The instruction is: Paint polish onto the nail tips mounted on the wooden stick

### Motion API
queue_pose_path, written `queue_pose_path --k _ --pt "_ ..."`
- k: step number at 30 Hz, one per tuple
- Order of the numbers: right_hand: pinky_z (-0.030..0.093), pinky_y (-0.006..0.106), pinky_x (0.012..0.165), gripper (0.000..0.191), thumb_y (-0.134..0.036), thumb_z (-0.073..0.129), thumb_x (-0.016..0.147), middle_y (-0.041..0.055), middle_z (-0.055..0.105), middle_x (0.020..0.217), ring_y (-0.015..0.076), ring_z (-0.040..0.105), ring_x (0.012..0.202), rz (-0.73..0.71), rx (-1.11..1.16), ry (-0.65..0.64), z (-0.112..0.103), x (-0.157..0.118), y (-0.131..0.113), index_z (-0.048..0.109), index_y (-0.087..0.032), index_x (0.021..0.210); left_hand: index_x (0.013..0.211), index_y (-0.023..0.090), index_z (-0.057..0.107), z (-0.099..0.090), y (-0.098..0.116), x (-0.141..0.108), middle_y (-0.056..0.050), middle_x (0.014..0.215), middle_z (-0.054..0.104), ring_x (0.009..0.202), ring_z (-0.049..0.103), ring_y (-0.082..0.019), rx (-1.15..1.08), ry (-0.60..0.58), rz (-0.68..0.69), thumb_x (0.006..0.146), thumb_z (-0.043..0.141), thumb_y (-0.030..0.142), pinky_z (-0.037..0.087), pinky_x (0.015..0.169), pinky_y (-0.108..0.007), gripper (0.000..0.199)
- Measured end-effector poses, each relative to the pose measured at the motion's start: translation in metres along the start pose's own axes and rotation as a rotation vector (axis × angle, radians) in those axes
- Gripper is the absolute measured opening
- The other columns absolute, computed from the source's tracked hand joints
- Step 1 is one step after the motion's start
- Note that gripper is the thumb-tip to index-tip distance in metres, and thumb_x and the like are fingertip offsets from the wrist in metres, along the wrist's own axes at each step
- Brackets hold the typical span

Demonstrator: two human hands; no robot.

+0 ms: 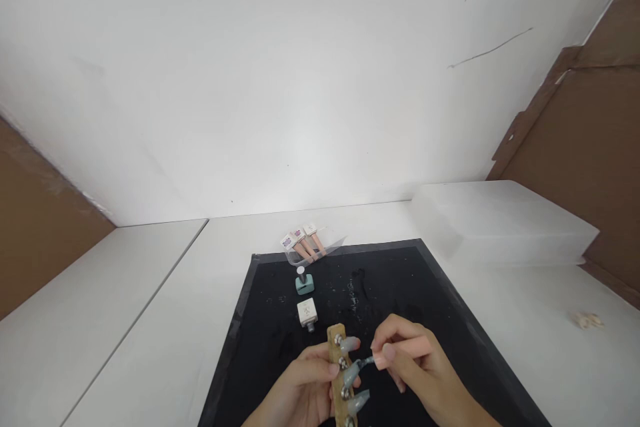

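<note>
My left hand [311, 381] is wrapped round a wooden nail display stand [342, 373], held tilted at the bottom centre. Several grey-blue false nails [358, 401] stick out from its right side on small metal mounts. My right hand [417, 367] pinches a nail polish brush [404, 352] by its pink cap handle. The brush's dark tip touches the middle false nail or is right at it. Just beyond the stand, a white nail polish bottle [307, 311] lies on its side, its neck toward me. Behind that is a small teal object [304, 284] with a round white top.
The black mat [390, 273] covers the middle of the white table [210, 300]. At its far edge, a clear plastic tray [336, 241] holds three pink-capped bottles [311, 245]. A white block [505, 223] stands at the right, with small beige pieces [586, 320] nearer me.
</note>
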State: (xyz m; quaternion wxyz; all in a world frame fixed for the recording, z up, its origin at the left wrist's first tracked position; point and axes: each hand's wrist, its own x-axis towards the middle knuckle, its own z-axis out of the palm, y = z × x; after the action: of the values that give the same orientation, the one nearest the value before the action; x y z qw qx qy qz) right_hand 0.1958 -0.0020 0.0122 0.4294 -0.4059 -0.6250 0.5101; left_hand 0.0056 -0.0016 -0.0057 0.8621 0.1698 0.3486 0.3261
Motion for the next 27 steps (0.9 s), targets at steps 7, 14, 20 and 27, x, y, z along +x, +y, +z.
queue_pose_path --k 7,14,20,27 --pt "0.030 0.021 0.040 0.042 -0.047 0.050 0.084 0.0023 0.056 0.069 0.0064 0.039 0.041 0.017 0.027 -0.004 0.000 0.000 0.000 0.062 -0.015 0.061 0.096 0.012 0.069 -0.001 -0.003 0.001 -0.008 0.068 0.072 0.057 0.059 -0.014 -0.002 -0.017 0.003 0.059 0.066 0.014 0.040 0.064 -0.030 0.037" --pt "0.030 0.021 0.040 0.039 -0.047 0.049 0.085 -0.0019 0.050 0.053 0.0083 0.039 0.041 0.010 0.025 -0.041 -0.002 -0.002 0.007 0.059 -0.016 0.063 0.094 0.013 0.070 -0.001 -0.003 0.003 -0.008 0.069 0.073 0.059 0.061 -0.014 -0.011 -0.026 -0.001 0.057 0.068 0.014 0.041 0.065 -0.029 0.037" --pt "0.030 0.021 0.040 0.037 -0.046 0.050 0.085 -0.0031 0.048 0.051 0.0087 0.039 0.040 -0.001 0.034 -0.044 -0.002 -0.001 0.010 0.059 -0.018 0.063 0.095 0.012 0.070 -0.001 -0.004 0.005 -0.008 0.069 0.073 0.059 0.061 -0.014 -0.003 -0.018 0.002 0.059 0.067 0.013 0.041 0.064 -0.029 0.036" --pt "0.031 0.022 0.041 0.036 -0.044 0.049 0.086 -0.0025 0.049 0.054 0.0087 0.037 0.041 -0.015 0.033 -0.053 -0.002 0.000 0.008 0.059 -0.018 0.064 0.095 0.012 0.070 0.000 -0.005 0.005 -0.007 0.068 0.073 0.059 0.061 -0.014 0.012 -0.005 0.008 0.058 0.069 0.015 0.042 0.066 -0.030 0.037"
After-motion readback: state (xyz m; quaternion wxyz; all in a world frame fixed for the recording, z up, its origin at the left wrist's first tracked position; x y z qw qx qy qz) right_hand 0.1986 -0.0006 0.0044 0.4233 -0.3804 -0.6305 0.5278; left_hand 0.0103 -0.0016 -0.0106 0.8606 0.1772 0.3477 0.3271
